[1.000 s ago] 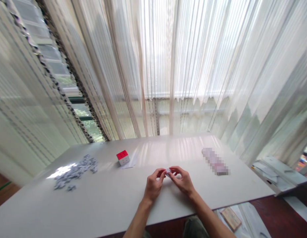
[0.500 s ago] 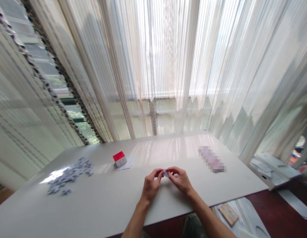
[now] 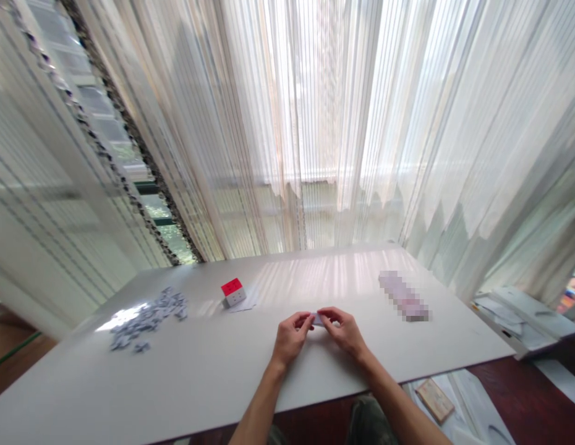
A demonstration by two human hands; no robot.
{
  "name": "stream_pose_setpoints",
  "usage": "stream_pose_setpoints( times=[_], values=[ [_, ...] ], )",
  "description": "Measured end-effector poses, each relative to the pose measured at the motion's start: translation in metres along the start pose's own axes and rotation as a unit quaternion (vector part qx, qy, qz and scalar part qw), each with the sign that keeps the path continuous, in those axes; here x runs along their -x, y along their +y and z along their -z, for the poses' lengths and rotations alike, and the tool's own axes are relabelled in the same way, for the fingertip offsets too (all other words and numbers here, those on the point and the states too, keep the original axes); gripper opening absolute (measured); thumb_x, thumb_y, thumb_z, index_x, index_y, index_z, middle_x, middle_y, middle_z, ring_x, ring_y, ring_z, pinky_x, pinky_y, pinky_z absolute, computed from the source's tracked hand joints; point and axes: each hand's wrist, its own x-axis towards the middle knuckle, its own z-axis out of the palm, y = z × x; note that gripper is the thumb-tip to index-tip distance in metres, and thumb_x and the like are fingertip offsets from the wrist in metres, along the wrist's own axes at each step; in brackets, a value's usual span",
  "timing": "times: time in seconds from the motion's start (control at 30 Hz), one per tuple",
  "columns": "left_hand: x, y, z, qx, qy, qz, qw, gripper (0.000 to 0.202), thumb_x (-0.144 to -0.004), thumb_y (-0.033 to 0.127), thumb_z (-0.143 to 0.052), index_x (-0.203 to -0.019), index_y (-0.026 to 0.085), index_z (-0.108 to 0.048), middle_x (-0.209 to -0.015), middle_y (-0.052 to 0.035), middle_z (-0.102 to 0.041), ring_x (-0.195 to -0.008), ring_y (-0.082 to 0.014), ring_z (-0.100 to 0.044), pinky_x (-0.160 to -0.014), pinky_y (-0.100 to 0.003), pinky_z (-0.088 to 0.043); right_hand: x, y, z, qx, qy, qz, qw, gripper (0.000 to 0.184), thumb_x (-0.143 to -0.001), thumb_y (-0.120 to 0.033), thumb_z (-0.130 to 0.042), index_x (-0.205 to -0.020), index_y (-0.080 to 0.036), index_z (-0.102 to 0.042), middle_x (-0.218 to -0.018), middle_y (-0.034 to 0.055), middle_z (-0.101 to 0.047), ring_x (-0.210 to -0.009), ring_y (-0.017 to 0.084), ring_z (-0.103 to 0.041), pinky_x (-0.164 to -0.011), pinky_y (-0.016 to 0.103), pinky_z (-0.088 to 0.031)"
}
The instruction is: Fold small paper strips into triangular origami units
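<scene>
Between my two hands, just above the front part of the white table (image 3: 213, 377), is a small piece of pale paper (image 3: 318, 319). My left hand (image 3: 291, 337) pinches its left end between thumb and fingers. On the other end, the thumb and fingers of my right hand (image 3: 344, 330) are closed in the same way. The fingers cover much of the paper, so its exact folds cannot be made out.
A heap of small folded grey-white paper pieces (image 3: 151, 318) lies at the left. A red-topped white cube (image 3: 234, 292) stands on some white paper sheets (image 3: 250, 301). A blurred pinkish item (image 3: 404, 296) lies at the right. Sheer curtains (image 3: 269, 123) hang behind the table.
The view has shifted slightly, so the table things appear further right. The fingers have moved a little apart, and more of the paper shows between them.
</scene>
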Motion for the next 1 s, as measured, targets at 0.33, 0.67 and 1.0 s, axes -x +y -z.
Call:
stream_pose_setpoints(
  times=[0.33, 0.67, 1.0],
  values=[
    [0.001, 0.008, 0.004, 0.019, -0.035, 0.003, 0.999, 0.036, -0.087, 0.044, -0.055, -0.099, 0.014, -0.070, -0.079, -0.0073, -0.074, -0.071, -0.0195, -0.069, -0.068, -0.029, -0.054, 0.001, 0.005, -0.003, -0.002, -0.010, -0.023, 1.000, 0.029, -0.078, -0.039, -0.066, -0.099, -0.020, -0.072, -0.089, 0.0064, -0.074, -0.076, 0.020, -0.068, -0.066, 0.031, -0.055],
    [0.000, 0.011, 0.006, 0.012, -0.053, 0.016, 0.998, 0.039, -0.088, 0.046, -0.052, -0.098, 0.013, -0.070, -0.081, -0.0075, -0.074, -0.074, -0.0195, -0.069, -0.071, -0.029, -0.053, 0.001, -0.001, -0.002, 0.003, -0.002, -0.006, 1.000, 0.026, -0.083, -0.042, -0.061, -0.092, -0.021, -0.074, -0.089, 0.0066, -0.074, -0.078, 0.022, -0.068, -0.070, 0.033, -0.055],
    [0.001, 0.009, 0.005, 0.022, -0.041, 0.007, 0.999, 0.034, -0.089, 0.042, -0.053, -0.098, 0.014, -0.069, -0.078, -0.0055, -0.072, -0.073, -0.0184, -0.067, -0.070, -0.028, -0.052, 0.001, -0.002, -0.001, -0.012, -0.014, -0.013, 1.000, 0.023, -0.080, -0.040, -0.066, -0.091, -0.020, -0.072, -0.086, 0.0050, -0.074, -0.076, 0.020, -0.068, -0.069, 0.030, -0.055]
  ],
)
